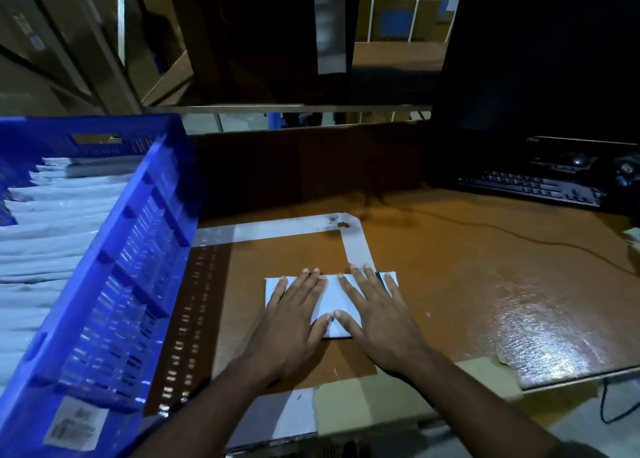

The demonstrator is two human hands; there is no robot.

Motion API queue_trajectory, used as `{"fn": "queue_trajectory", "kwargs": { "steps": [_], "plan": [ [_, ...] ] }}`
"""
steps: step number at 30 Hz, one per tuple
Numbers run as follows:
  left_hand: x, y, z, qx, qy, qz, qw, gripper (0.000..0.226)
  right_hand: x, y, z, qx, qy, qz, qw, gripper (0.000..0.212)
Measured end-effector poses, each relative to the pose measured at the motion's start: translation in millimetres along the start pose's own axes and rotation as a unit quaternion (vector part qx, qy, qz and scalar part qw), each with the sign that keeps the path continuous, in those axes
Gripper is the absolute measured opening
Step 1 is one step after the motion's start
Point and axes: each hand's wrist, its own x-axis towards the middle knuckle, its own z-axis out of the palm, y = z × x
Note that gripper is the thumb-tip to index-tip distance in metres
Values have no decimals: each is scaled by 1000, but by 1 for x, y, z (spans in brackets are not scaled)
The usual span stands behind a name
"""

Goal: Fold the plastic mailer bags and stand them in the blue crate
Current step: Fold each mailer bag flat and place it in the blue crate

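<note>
1. The blue crate, slatted plastic, stands on the left of the glossy brown table; it holds folded pale bags on edge. A white label on its near corner is too blurred to read.
2. A folded white mailer bag lies flat mid-table, long axis left to right.
3. The left hand and right hand press it, fingers straight and spread, thumbs meeting.

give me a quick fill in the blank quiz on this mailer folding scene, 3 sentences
1. Both hands, the left hand and the right hand, press flat on a folded white ____ on the table.
2. The crate holding the folded bags is coloured ____.
3. The keyboard lies to the person's ____.

Missing words: mailer bag; blue; right
</note>
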Motion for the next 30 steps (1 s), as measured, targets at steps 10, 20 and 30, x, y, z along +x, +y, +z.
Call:
{"fn": "queue_trajectory", "kwargs": {
  "steps": [10, 20, 30],
  "plan": [
    [-8, -4, 4, 25, 33, -69, 997, 90, -12, 7, -5, 39, 7, 35, 999, 90],
    [-11, -6, 1, -7, 27, -59, 998, 95, -22, 12, -9, 43, -18, 45, 998, 87],
    [-38, 9, 1, 43, 20, 60, 997, 72, -26, -3, -4, 11, 9, -63, 998, 66]
  ]
}}
